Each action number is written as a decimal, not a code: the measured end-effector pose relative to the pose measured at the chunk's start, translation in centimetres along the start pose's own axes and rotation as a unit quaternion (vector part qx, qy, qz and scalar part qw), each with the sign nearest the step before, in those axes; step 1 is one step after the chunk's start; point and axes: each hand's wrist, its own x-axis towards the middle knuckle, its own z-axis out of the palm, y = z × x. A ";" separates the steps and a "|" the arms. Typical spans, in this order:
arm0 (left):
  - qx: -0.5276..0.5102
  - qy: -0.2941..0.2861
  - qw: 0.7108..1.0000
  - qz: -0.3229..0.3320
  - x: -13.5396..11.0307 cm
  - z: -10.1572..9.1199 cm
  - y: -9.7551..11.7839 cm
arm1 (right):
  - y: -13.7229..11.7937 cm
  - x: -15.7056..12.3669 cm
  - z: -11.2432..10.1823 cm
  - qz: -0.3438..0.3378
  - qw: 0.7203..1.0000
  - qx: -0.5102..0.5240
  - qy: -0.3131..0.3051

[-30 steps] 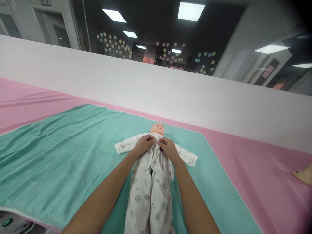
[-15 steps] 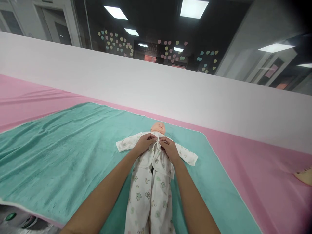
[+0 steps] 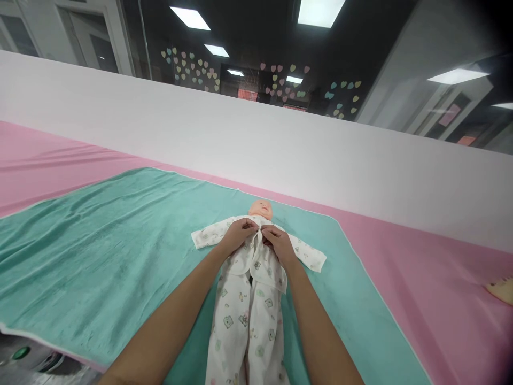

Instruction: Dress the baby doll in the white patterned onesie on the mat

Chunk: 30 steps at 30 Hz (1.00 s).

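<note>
A baby doll point(image 3: 260, 208) lies on its back on a teal blanket point(image 3: 120, 240), its head toward the wall. It wears a white printed shirt point(image 3: 308, 253) with the sleeves spread out, and matching trousers point(image 3: 228, 321). At the upper chest my left hand point(image 3: 241, 232) pinches one front edge of the shirt. My right hand point(image 3: 277, 240) pinches the opposite edge, the fingertips of both hands almost meeting near the collar. Below them the shirt's front edges hang slightly apart at the hem. Any button between the fingers is hidden.
Pink cloth point(image 3: 420, 267) shows around the blanket. A white wall point(image 3: 256, 144) rises behind, topped by a dark window with heart stickers. A yellowish object point(image 3: 500, 289) sits at the right edge. Something grey with a green round part point(image 3: 21, 353) is at lower left.
Both hands stay at the shirt's upper front, with only slight finger movement. The view has shifted very slightly.
</note>
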 end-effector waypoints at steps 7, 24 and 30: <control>0.045 0.000 0.999 0.019 -0.2 0.2 0.5 | -0.3 0.0 0.7 -0.056 0.995 -0.076 0.023; -0.096 -0.020 0.995 -0.008 0.0 0.2 0.0 | -0.1 0.0 1.1 -0.045 0.991 -0.102 0.069; -0.100 -0.030 0.995 0.000 -0.3 0.2 0.4 | 0.3 0.1 1.0 -0.037 0.993 -0.077 0.076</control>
